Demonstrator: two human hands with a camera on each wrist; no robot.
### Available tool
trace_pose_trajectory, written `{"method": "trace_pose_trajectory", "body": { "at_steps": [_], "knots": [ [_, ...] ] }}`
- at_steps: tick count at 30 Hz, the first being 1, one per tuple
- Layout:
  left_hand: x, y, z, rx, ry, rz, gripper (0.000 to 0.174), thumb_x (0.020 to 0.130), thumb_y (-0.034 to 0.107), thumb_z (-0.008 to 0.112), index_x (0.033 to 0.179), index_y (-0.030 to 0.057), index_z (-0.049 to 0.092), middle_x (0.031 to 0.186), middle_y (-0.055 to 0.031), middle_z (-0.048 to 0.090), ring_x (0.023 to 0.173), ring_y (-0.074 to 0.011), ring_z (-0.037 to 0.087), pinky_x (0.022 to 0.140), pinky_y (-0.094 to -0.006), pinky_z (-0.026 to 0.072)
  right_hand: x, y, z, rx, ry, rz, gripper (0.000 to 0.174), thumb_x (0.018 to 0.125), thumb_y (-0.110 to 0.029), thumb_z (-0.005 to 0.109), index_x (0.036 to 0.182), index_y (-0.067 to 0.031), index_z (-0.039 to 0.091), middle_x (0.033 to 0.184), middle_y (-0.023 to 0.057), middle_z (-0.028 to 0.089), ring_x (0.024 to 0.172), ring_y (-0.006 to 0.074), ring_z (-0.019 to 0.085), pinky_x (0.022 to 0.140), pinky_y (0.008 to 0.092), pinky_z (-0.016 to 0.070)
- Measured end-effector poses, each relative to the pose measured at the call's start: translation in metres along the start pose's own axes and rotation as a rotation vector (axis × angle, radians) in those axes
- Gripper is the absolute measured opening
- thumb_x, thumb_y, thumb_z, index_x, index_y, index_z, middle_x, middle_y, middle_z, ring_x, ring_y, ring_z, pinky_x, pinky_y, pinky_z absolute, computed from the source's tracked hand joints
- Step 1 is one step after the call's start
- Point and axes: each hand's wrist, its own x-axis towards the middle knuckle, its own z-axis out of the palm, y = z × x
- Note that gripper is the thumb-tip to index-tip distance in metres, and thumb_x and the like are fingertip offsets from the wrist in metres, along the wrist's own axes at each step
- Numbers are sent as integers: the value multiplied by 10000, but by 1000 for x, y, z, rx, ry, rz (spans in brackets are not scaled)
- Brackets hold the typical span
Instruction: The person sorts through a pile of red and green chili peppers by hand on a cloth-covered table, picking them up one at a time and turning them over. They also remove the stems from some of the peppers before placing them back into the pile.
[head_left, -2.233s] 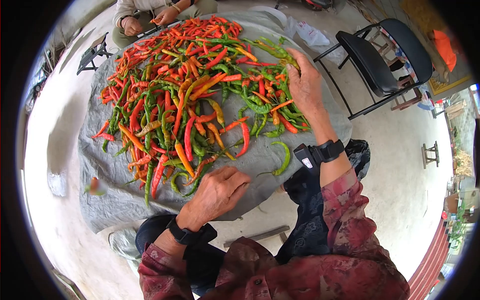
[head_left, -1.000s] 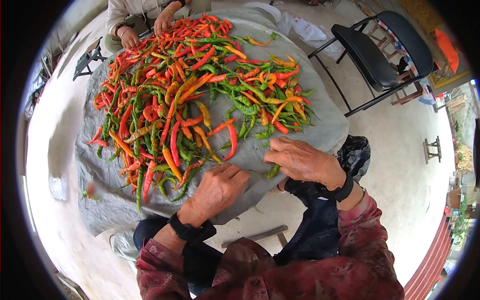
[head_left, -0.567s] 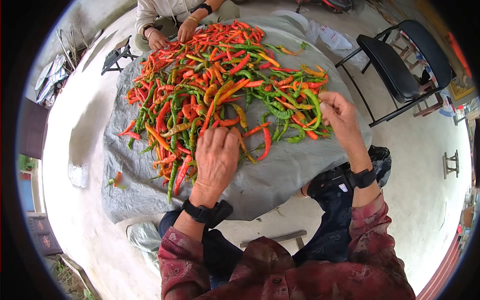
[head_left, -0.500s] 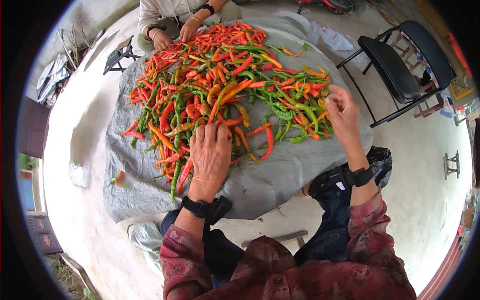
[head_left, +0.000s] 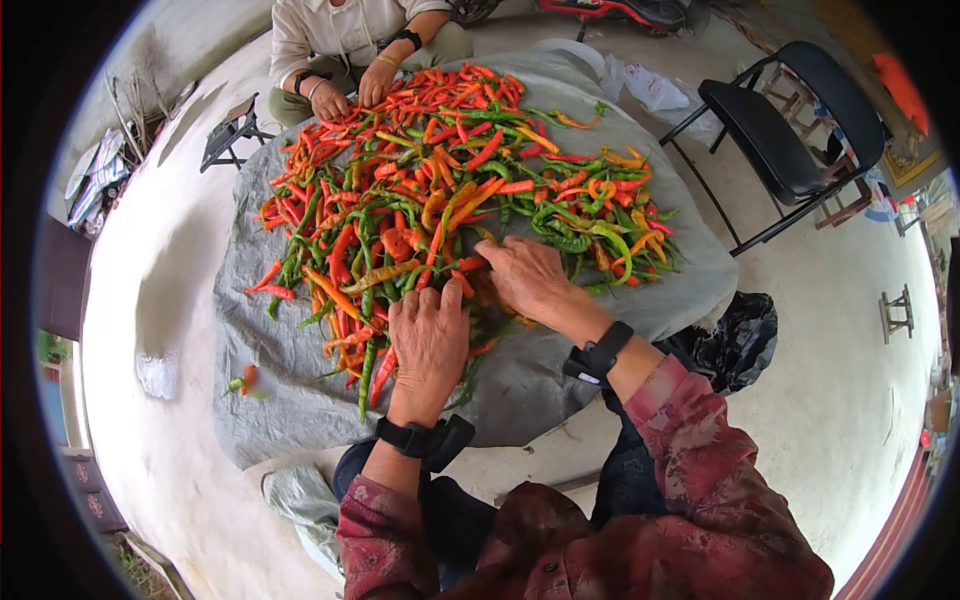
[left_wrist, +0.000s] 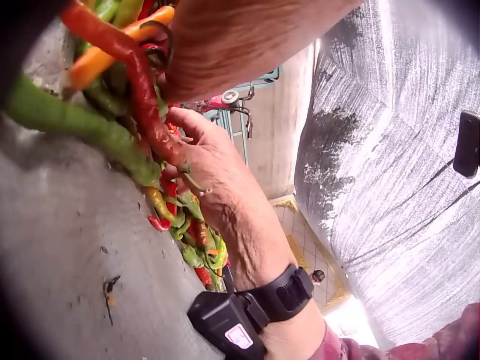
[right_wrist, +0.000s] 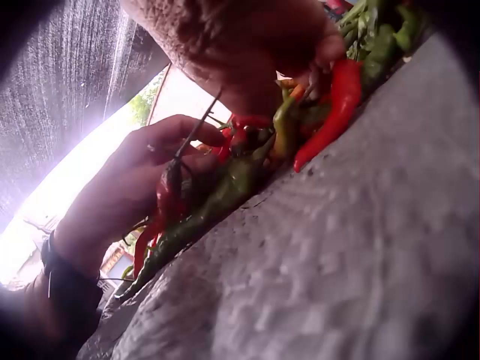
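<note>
- The chili peppers (head_left: 430,170), red, orange and green, lie in a broad heap on a grey tarp (head_left: 560,350) in front of the person. Both hands are at the heap's near edge.
- The heap has no common direction. Long axes cross every way, and many pods are curved.
- The left hand (head_left: 430,335) lies palm down on the nearest peppers, its fingers straight and pointing away from the person.
- Just left of that hand, a red pepper (head_left: 383,365) and a green pepper (head_left: 366,372) lie side by side. Their long axes run near to far, with one end of each at the heap's near edge.
- The right hand (head_left: 525,278) is close beside the left, back upward, its fingers bent down into the peppers. Whether they clamp a pod cannot be told.
- In the left wrist view a long red pod (left_wrist: 146,97) bends from upper left down to the right hand's fingertips.
- The black wrist device (left_wrist: 229,330) bears a small white label, its print too small to read.
- A second person (head_left: 340,30) has both hands at the heap's far edge.
- A black chair (head_left: 770,120) and a black bag (head_left: 740,335) are to the right.
</note>
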Motion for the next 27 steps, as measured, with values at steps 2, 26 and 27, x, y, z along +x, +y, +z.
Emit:
{"method": "trace_pose_trajectory", "body": {
  "at_steps": [2,26,27],
  "knots": [
    [-1,0,-4,-58,-8,-23,372,752,137,691,1088,101,537,905,-103,591,884,-298,571,747,-412,398,4,3,3,44,-38,22,285,793,-108,606,1073,-56,608,906,171,638,855,357,621,743,455,495],
    [20,20,0,-731,199,-244,200,892,13,596,1083,19,537,872,-25,552,750,-67,523,647,-227,448,-43,38,-74,279,468,-62,351,799,-193,702,1097,-58,576,982,137,591,897,324,599,744,416,505],
    [21,20,0,-729,191,-235,200,892,13,596,1083,19,537,872,-25,552,750,-67,523,647,-227,448,-45,28,-64,354,262,-101,372,787,-213,714,1094,-54,577,997,138,576,899,324,588,741,419,505]
  ]
}}
